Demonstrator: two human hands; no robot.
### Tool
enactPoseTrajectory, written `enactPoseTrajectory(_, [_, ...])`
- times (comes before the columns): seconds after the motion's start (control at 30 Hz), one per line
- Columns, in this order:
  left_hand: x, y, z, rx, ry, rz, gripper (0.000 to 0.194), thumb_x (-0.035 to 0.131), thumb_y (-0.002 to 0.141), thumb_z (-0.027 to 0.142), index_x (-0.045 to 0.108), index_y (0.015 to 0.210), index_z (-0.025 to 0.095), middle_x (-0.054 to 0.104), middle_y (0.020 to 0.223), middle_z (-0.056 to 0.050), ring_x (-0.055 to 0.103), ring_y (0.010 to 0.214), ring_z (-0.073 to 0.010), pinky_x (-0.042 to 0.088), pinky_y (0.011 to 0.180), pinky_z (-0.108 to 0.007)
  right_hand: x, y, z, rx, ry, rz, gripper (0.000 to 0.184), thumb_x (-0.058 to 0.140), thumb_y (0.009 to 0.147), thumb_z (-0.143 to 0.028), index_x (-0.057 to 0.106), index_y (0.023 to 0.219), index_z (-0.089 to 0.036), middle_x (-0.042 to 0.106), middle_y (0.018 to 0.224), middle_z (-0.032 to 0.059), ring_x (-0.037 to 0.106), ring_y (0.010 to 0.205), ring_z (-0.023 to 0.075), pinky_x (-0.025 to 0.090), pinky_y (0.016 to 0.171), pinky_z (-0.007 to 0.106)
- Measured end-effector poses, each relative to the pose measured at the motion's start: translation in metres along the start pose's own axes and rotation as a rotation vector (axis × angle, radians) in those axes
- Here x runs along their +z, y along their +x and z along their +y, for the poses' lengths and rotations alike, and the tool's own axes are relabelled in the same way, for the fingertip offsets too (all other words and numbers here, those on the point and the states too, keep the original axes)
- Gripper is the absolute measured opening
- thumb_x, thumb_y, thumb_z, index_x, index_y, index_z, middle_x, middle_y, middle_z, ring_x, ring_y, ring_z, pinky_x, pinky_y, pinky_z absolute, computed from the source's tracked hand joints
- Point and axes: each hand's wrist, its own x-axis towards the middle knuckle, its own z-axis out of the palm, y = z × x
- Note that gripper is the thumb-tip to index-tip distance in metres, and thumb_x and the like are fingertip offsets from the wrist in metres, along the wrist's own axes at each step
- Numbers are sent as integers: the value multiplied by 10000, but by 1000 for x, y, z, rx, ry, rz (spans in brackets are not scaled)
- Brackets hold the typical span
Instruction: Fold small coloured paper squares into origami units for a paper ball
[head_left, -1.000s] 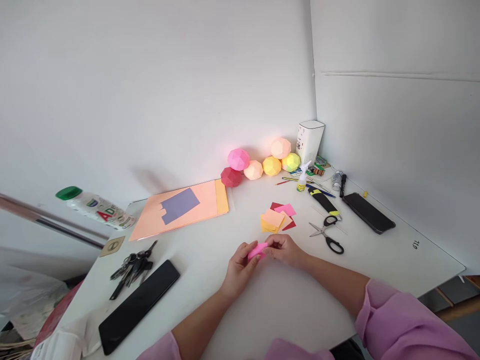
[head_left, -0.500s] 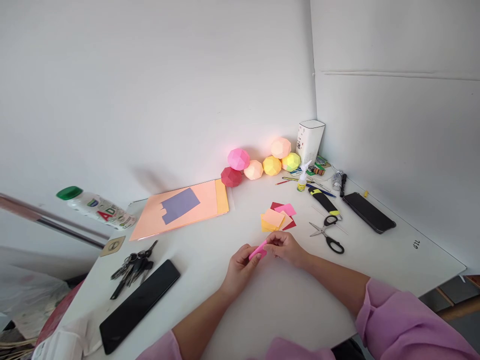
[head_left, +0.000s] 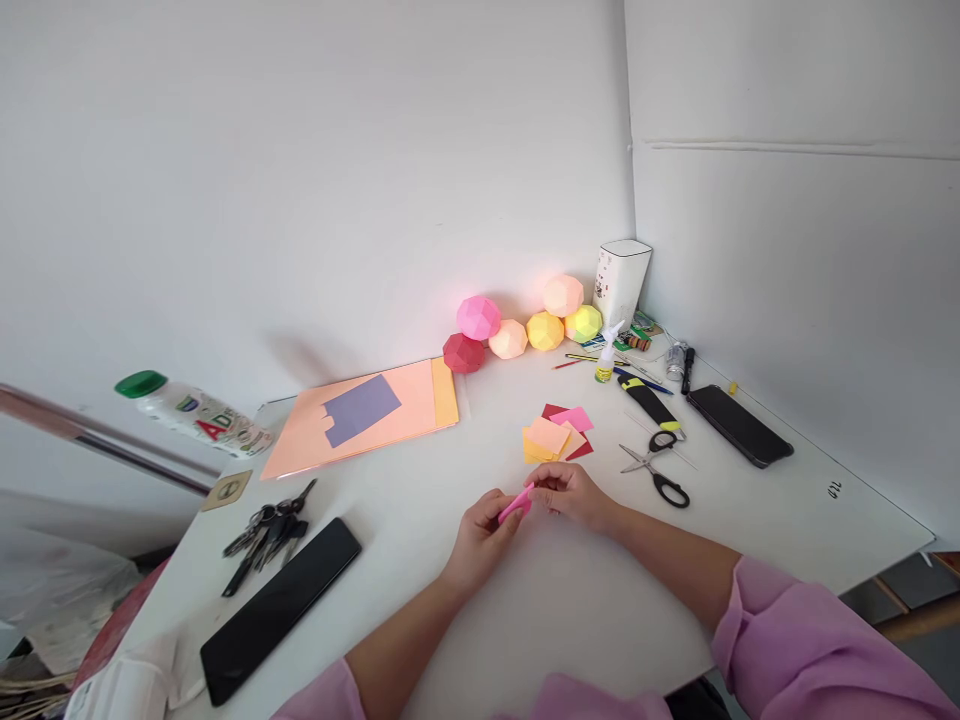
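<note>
Between both hands' fingers (head_left: 507,531), pink paper (head_left: 516,505), folded

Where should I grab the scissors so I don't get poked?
I'd take the scissors by the black handle loops, coming from your right. They lie flat and open, with both spread blade tips pointing left, so the loops look like the safest grip.

Single head-mounted view, directed forward and down over the white tabletop (head_left: 600,600) toward the walls' corner (head_left: 631,180).
</note>
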Motion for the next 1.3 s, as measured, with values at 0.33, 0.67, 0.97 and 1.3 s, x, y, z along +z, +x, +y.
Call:
enactPoseTrajectory(0.33, [0,0,6,-20,30,-13,323,543,817,446,717,788,176,409,635,10,377,573,-112,335,514,-226,-1,1,1,-9,-22,1,262,709,696,-391,658,784,-150,520,601,-33,433,524,85,371,509,232])
enactPoseTrajectory(0.67, [-1,-1,4,-19,40,-14,315,548,812,446,706,767,177,402,631,17,353,558,-104,324,515,-225,-1,0,-1,-17,-11,-23,256,698,709,-391,646,755,-144,544,635,-19,435,541,85,371,516,230])
enactPoseTrajectory(0.97, [0,-2,5,-38,19,-6,331,550,800,467,691,743,173,390,625,24,348,552,-103,307,511,-228,1,-2,-5,3,17,-9,262,731,669,-385,632,729,-150,551,634,-22,436,537,84,379,521,230])
enactPoseTrajectory(1.3, [0,-1,4,-34,-1,-20,328,545,803,461,691,752,172,384,640,18,346,563,-107,303,513,-232,0,-1,-3,-6,60,-12,234,733,679,-351,627,721,-147,539,627,-26,427,535,79,352,516,225])
